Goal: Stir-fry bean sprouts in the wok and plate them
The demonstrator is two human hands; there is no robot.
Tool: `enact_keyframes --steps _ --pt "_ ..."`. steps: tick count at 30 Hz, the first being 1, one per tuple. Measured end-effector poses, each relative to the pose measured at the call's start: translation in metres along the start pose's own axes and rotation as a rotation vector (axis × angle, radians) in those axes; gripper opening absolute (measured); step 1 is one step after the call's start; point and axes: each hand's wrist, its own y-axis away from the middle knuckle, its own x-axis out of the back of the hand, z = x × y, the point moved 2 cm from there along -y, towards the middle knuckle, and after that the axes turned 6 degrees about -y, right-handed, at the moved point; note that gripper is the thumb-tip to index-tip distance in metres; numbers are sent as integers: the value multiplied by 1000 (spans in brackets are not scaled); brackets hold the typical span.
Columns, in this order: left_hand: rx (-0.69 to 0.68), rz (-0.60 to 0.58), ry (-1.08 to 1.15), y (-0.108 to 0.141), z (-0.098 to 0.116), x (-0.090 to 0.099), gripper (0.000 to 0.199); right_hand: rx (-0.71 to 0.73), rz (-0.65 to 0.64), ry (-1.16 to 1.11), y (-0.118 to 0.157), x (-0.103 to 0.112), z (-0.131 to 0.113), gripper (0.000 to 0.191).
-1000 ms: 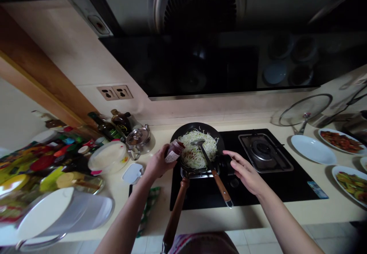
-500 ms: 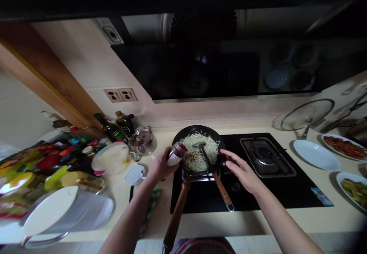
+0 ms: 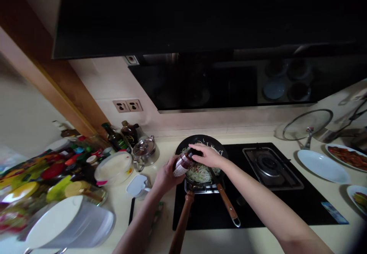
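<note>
My left hand (image 3: 166, 175) is wrapped round a small labelled jar (image 3: 181, 166) with dark red contents, tilted toward the right over the pan's near left side. My right hand (image 3: 208, 156) reaches across the pan, its fingers closed on a dark lid (image 3: 189, 154) at the jar's mouth. Below them, white bean sprouts (image 3: 199, 174) with red flecks lie in a black frying pan (image 3: 183, 143), partly hidden by my hands. A spatula (image 3: 225, 199) with a wooden handle rests in the pan. The pan's own wooden handle (image 3: 183, 219) points toward me.
Left of the stove (image 3: 258, 212) stand a steel pot (image 3: 145, 152), a white lidded container (image 3: 138, 186), bottles (image 3: 114, 137) and crowded jars. On the right are an oval plate (image 3: 322, 166), filled dishes (image 3: 346, 156) and an upright glass lid (image 3: 308, 124). A range hood (image 3: 200, 25) overhangs.
My right hand has moved left from beside the pan to the jar's mouth, bringing the dark lid against it. My left hand still holds the jar. The view has tipped upward slightly.
</note>
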Motion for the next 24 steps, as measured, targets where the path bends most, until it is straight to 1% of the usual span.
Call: enact_keyframes --steps 2,5,9,14,17,21,22,24 --pt "-4 5 16 0 -3 -1 58 -2 -27 74 -7 0 8 51" --pt "9 10 45 -1 -9 -2 58 -32 -35 155 -14 4 19 51" --pt "26 33 116 -1 -18 -4 60 -79 -12 174 -19 7 31 53" --pt "49 86 262 1 -24 -6 58 -157 44 179 -16 2 45 54" --pt "46 102 407 3 -24 -6 59 -172 82 144 -13 2 49 54" --pt "45 66 656 9 -22 -6 62 -201 139 58 -7 6 53 50" --pt "62 49 738 11 -21 -7 63 -222 144 36 -6 7 53 48" --pt "116 -22 954 15 -20 -12 65 -248 153 -18 -3 9 50 43"
